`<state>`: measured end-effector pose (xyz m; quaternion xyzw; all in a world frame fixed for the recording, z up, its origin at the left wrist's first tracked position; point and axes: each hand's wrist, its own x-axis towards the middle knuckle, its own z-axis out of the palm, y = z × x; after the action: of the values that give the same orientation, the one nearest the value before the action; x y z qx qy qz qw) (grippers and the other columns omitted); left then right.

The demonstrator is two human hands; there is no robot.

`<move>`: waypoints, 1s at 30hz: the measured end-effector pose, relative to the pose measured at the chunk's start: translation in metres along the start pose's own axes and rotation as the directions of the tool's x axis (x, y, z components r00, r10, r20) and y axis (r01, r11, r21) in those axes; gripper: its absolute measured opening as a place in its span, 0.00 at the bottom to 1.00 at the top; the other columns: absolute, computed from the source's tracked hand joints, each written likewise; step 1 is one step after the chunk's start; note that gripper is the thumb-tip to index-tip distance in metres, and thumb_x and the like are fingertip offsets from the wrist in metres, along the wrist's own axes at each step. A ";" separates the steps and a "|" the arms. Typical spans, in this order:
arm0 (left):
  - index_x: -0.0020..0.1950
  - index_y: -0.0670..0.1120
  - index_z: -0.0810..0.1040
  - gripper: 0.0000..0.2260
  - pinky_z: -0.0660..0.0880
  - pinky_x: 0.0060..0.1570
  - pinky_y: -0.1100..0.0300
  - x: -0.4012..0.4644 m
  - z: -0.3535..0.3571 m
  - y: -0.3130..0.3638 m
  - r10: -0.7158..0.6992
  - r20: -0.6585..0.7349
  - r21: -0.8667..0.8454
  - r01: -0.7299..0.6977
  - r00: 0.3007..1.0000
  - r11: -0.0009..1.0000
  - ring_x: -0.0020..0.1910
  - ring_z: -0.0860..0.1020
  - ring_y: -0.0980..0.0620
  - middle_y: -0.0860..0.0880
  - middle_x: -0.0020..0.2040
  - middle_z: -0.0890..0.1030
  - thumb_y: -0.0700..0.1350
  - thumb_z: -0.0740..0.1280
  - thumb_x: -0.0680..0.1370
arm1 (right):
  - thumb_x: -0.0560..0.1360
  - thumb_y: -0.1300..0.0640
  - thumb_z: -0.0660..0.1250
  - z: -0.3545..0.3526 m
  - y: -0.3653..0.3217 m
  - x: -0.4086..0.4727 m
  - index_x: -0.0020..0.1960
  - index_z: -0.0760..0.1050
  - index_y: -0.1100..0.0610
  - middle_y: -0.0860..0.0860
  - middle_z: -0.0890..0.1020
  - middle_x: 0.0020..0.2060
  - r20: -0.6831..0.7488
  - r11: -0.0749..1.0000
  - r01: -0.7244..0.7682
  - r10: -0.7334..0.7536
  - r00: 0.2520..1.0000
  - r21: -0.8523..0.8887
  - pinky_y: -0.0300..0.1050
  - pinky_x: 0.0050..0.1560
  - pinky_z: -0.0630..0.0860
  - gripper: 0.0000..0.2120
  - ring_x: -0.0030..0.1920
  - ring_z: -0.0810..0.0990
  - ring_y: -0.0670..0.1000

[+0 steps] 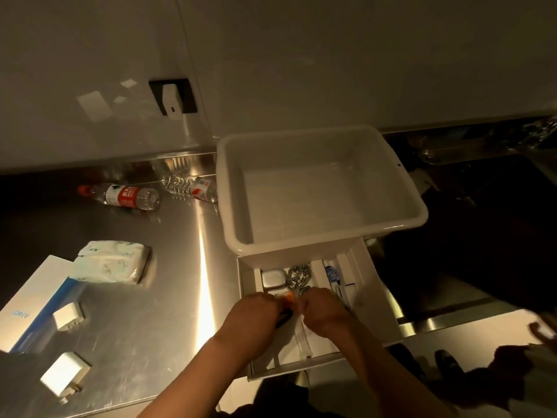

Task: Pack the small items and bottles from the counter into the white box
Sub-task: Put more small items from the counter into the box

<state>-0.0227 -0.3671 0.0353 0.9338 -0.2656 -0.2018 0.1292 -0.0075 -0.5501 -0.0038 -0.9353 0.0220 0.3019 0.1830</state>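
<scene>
Both hands are down in the shallow white box at the table's near edge, half tucked under a deep white tub. The left hand and the right hand meet over a small orange item, which sits right between their knuckles over the box's middle compartment. The fingers of both hands curl down and inward around it, but they are turned away from me, so I cannot tell whether either hand truly pinches it or just nudges it into place. It looks tiny and light, probably hard plastic; a fingertip pinch at its sides would do, and it could easily slip down beside a divider. Already in the box are a silvery case, a tangle of chain and a small tube. Still on the table: a red-labelled bottle and a clear bottle, both lying on their sides, smooth, round and likely to roll, best taken around the middle. Two white chargers, stiff and blocky, lie near a soft tissue pack and a blue-and-white carton.
</scene>
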 end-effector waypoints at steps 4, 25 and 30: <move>0.73 0.50 0.71 0.16 0.77 0.59 0.49 0.008 0.020 0.012 -0.037 0.095 0.132 0.024 0.995 0.991 0.59 0.80 0.44 0.46 0.62 0.81 0.45 0.56 0.85 | 0.80 0.60 0.61 -0.001 -0.001 -0.001 0.59 0.81 0.56 0.55 0.83 0.58 0.007 0.992 0.099 -0.100 0.995 0.082 0.40 0.53 0.70 0.12 0.59 0.80 0.55; 0.74 0.46 0.69 0.19 0.76 0.59 0.47 0.017 0.043 0.027 -0.151 0.207 0.198 0.110 0.967 0.974 0.63 0.77 0.43 0.44 0.68 0.76 0.50 0.59 0.84 | 0.79 0.59 0.63 0.010 0.025 0.012 0.67 0.77 0.51 0.53 0.81 0.63 0.171 0.974 0.184 -0.205 0.964 0.134 0.43 0.59 0.73 0.17 0.63 0.79 0.55; 0.76 0.43 0.65 0.20 0.76 0.59 0.44 0.012 0.039 0.030 -0.151 0.265 0.298 0.069 0.952 0.952 0.59 0.80 0.40 0.40 0.65 0.77 0.46 0.59 0.84 | 0.79 0.62 0.62 0.009 0.020 0.011 0.71 0.74 0.49 0.52 0.77 0.68 0.221 0.966 0.211 -0.241 0.945 0.151 0.40 0.61 0.71 0.21 0.66 0.76 0.53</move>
<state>-0.0446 -0.4038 0.0077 0.9174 -0.2547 -0.3004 -0.0579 -0.0065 -0.5649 -0.0238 -0.8756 -0.0888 0.3864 0.2761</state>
